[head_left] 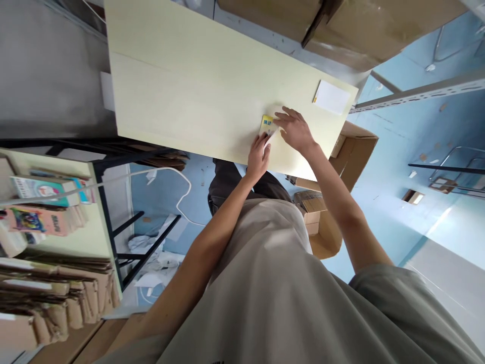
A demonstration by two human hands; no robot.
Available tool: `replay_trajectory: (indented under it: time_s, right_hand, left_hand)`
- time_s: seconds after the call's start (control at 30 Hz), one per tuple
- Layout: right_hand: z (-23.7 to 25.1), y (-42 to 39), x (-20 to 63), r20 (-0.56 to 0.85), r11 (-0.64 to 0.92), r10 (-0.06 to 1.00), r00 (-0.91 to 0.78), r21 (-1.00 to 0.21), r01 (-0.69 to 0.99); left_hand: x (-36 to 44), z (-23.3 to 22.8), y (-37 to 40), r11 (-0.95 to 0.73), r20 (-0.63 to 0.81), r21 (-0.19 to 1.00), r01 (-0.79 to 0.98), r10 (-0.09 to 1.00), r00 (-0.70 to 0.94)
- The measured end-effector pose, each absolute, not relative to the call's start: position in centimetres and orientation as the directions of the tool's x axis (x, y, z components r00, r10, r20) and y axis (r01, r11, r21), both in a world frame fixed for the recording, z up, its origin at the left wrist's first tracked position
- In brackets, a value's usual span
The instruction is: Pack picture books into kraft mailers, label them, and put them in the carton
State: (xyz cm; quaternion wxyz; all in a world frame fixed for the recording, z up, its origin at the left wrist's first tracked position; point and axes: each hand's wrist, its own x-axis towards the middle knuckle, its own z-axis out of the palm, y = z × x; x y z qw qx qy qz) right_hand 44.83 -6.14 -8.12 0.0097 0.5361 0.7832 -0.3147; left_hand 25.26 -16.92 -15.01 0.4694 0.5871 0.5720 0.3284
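A small yellow booklet [267, 121] with blue characters on its cover lies near the front edge of the pale table [197, 81]. My left hand [258, 157] is closed on its near end, fingers on top and thumb at the right side. A white edge shows between finger and thumb. My right hand [297, 130] hovers at the booklet's right side with its fingers stretched out and a little apart. Those fingertips are close to the cover; whether they touch it I cannot tell.
A white sheet or pad [331, 97] lies at the table's right end. Large cardboard boxes [364, 30] stand beyond the far edge. An open carton [354, 156] is below on the right. Books [45, 192] and stacked flattened cardboard [56, 293] fill the left side.
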Motion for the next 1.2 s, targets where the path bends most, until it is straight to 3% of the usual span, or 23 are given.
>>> replay_trajectory:
  time_s: [0.17,0.27,0.43,0.63,0.77,1.03,1.13,1.2]
  right_hand:
    - [-9.1,-3.1,44.4,-0.334,0.229,0.84,-0.427,-0.495,0.838]
    - [-9.3,-1.9,43.2,-0.335,0.201,0.842,-0.424,-0.535,0.821]
    - [-11.1,-1.3,40.4,-0.336,0.108,0.868,-0.367,-0.593,0.798]
    - [-14.1,-1.7,36.5,-0.338,-0.03,0.918,-0.207,-0.58,0.814]
    - [-14.8,-2.2,34.6,-0.285,-0.077,0.952,-0.114,-0.581,0.81]
    - [-15.3,-2.9,34.1,-0.257,-0.143,0.967,-0.004,-0.551,0.822]
    - [-14.7,-2.9,33.7,-0.227,-0.152,0.973,0.029,-0.547,0.823]
    - [-13.8,-3.1,33.1,-0.249,-0.166,0.968,0.038,-0.518,0.839]
  left_hand:
    - [23.8,-13.4,-18.5,0.324,-0.312,0.922,0.214,0.946,-0.087]
    - [22.6,-13.1,-19.3,0.369,-0.321,0.896,0.248,0.923,-0.214]
    - [21.2,-13.3,-19.6,0.459,-0.385,0.793,0.401,0.887,-0.254]
    - [20.4,-12.6,-18.7,0.667,-0.548,0.716,0.203,0.718,-0.428]
    - [19.6,-12.6,-17.8,0.741,-0.63,0.639,0.207,0.658,-0.412]
    - [17.3,-13.3,-16.4,0.706,-0.713,0.481,0.519,0.66,-0.237]
    - [15.1,-13.6,-15.3,0.643,-0.615,0.452,0.618,0.726,-0.307]
    - [13.5,-13.8,-13.9,0.564,-0.492,0.501,0.657,0.81,-0.319]
